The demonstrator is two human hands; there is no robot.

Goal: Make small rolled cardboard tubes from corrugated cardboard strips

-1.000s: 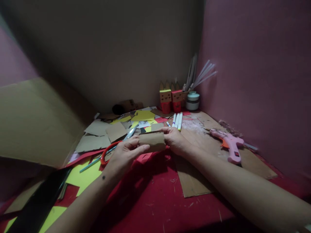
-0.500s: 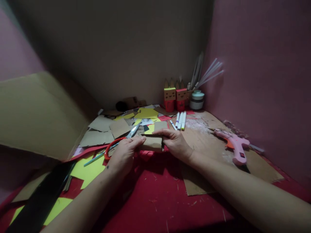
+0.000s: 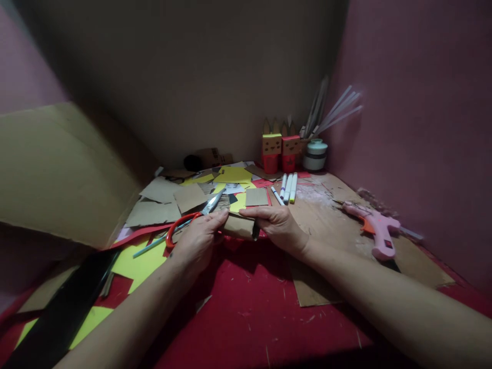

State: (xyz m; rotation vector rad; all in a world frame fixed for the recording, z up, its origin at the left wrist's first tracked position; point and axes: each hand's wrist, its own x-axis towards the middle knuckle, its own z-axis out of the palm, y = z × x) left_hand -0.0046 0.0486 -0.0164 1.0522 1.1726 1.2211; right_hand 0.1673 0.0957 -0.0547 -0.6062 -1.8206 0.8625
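Between my two hands is a small bent piece of brown cardboard, folded like a short tube with its dark hollow end facing right. My left hand pinches its left end, thumb on top. My right hand grips the right end, with a finger stretched along the top edge. Right behind my left hand lie scissors with red handles, blades pointing away. A flat cardboard square rests just beyond the held piece.
On the right, a pink glue gun lies on a cardboard sheet. Markers lie at the middle back, before two red cardboard figures and a lidded jar. Yellow paper and cardboard scraps cover the left.
The cardboard piece has tilted, so its hollow right end shows more. My hands keep their hold on both ends. The whole view has shifted slightly.
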